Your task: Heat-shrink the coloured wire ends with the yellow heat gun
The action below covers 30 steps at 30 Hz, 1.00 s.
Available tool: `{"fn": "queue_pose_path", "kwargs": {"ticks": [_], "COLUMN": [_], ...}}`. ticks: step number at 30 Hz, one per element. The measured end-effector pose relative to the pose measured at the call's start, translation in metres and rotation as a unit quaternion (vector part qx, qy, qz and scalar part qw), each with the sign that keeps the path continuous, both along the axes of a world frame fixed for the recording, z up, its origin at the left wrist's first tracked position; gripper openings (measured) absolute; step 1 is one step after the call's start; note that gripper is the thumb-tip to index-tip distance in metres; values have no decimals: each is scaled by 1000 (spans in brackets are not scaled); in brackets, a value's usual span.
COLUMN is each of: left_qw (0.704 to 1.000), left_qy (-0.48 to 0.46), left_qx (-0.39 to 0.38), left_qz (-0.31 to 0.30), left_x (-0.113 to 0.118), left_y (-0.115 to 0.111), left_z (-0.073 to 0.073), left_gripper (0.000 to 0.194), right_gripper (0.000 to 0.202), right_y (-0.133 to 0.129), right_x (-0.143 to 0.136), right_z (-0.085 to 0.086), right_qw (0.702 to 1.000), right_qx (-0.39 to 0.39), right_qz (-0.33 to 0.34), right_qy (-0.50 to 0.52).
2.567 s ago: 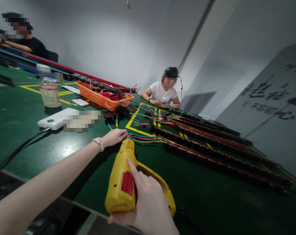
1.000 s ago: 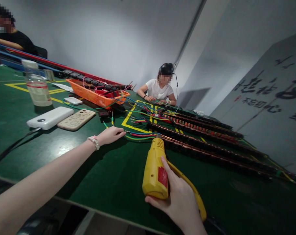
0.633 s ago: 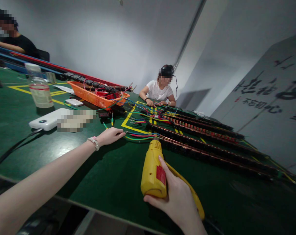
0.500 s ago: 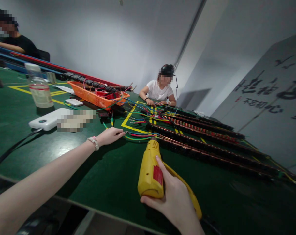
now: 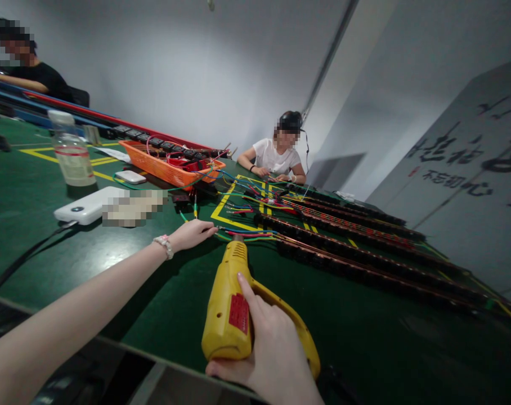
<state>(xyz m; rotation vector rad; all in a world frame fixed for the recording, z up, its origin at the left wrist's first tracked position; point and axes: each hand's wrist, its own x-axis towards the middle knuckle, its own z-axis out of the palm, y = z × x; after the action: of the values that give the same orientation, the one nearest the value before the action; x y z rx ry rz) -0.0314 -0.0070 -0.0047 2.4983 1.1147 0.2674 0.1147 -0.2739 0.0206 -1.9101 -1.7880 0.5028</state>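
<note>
My right hand (image 5: 268, 337) is wrapped round a yellow heat gun (image 5: 228, 306) with a red label on its side. The gun's metal nozzle (image 5: 238, 238) points away from me, close to a bundle of blue, red and green wires (image 5: 249, 232). My left hand (image 5: 194, 233), with a bracelet at the wrist, pinches the left ends of these wires. They run right into a long, dark strip with copper-coloured rods (image 5: 344, 264). Whether the nozzle touches the wires I cannot tell.
On the green table are an orange basket (image 5: 166, 169) of parts, a bottle (image 5: 74, 160), a white power bank (image 5: 89, 207) with a cable and more long strips (image 5: 361, 230). A person in a white shirt (image 5: 276, 157) sits opposite; another in black (image 5: 44, 79) is far left.
My right hand has moved the heat gun left along the wires, nearer my left hand. The left hand keeps its pinch in nearly the same place.
</note>
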Motion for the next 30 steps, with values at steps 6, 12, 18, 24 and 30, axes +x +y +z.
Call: {"fn": "queue_pose_path", "kwargs": {"ticks": [6,12,18,24,30], "left_qw": [1000,999,999,999,999], "left_qy": [-16,-25,-22,-5,-7], "left_qx": [-7,-20,-33,-34,-43], "left_qz": [-1,14,24,18,17], "left_x": [0,0,1,1,0], "left_y": [4,7,4,1,2], "left_z": [-4,-7,-4,-2,-4], "left_gripper": [64,60,57,59,58], "right_gripper": [121,117,121,121,124], "right_y": [13,22,24,14,7], "right_x": [-17,-25,-18,4,22], "right_z": [4,3,0,1,-3], "right_qw": [998,998,994,993,995], "right_qx": [-21,-12,-5,-14,-8], "right_qz": [51,64,105,111,95], "right_qy": [15,23,2,23,30]}}
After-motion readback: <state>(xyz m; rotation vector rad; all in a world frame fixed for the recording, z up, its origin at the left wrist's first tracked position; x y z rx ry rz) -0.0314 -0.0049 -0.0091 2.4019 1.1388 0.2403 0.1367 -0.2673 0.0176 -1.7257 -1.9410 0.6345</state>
